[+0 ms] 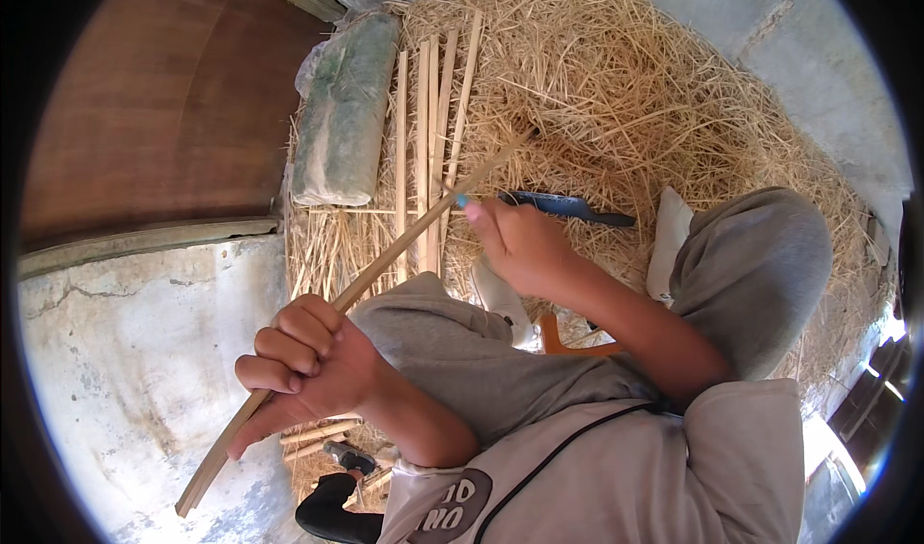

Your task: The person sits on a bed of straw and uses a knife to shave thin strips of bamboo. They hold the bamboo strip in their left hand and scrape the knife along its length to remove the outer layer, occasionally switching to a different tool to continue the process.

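Note:
A long, slender bamboo strip (385, 260) slants from the lower left up toward the straw. My left hand (318, 361) is closed around its lower part, with the thumb stretched along it. Beside the strip's middle, my right hand (520, 241) is closed on a small tool with a blue part (462, 201). A thin point juts from that tool across the strip; most of it is hidden in the fingers, so its kind is unclear. Just beyond this hand, a dark, flat, blade-like thing (568, 207) lies on the straw.
Several pale wooden strips (432, 150) lie side by side next to a greenish plastic-wrapped bundle (346, 111). Loose straw (616, 82) covers the floor up to the grey wall (770, 25). A brown panel (164, 101) stands at left. More sticks (318, 433) lie at lower left.

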`<action>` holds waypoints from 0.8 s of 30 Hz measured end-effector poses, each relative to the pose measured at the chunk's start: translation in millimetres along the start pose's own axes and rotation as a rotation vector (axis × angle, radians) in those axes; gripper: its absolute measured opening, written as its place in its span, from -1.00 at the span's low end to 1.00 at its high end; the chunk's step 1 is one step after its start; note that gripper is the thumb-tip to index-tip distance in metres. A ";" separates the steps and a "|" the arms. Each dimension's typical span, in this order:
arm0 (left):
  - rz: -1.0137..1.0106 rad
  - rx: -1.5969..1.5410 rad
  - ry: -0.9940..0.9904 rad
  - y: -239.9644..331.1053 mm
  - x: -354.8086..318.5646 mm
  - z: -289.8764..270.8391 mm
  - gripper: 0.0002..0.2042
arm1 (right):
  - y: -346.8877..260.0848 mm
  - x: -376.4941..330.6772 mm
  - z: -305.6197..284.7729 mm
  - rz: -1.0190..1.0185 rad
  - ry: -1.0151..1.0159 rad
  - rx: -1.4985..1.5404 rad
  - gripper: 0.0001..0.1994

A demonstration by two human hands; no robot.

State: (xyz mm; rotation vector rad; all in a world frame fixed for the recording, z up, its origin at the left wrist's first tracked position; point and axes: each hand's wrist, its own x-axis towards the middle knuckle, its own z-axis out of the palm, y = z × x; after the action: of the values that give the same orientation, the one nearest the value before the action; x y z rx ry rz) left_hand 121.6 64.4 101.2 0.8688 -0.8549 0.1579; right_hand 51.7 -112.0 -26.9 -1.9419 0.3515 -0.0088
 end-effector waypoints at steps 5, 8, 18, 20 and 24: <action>-0.005 -0.007 0.070 -1.0 0.6 -3.3 -0.24 | 13.7 6.8 -1.4 0.135 -0.052 0.035 -0.40; -0.006 -0.010 0.088 0.9 1.6 -5.4 -0.24 | 11.5 3.3 5.7 0.057 -0.002 0.011 -0.38; -0.001 -0.013 0.211 1.0 4.7 -3.2 -0.24 | -0.3 2.2 -2.3 0.028 -0.050 0.020 -0.39; 0.001 -0.021 0.176 1.9 2.2 0.0 -0.24 | -5.0 1.6 -3.5 0.091 -0.141 0.201 -0.39; -0.001 -0.004 0.253 -0.8 4.0 2.3 -0.22 | 10.4 11.3 4.3 -0.013 0.018 0.033 -0.38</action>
State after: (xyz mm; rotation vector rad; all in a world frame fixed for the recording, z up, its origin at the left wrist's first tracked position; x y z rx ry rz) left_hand 123.3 61.3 104.4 0.8249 -0.6186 0.2595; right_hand 60.7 -114.5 -39.8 -1.9124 0.3486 -0.0409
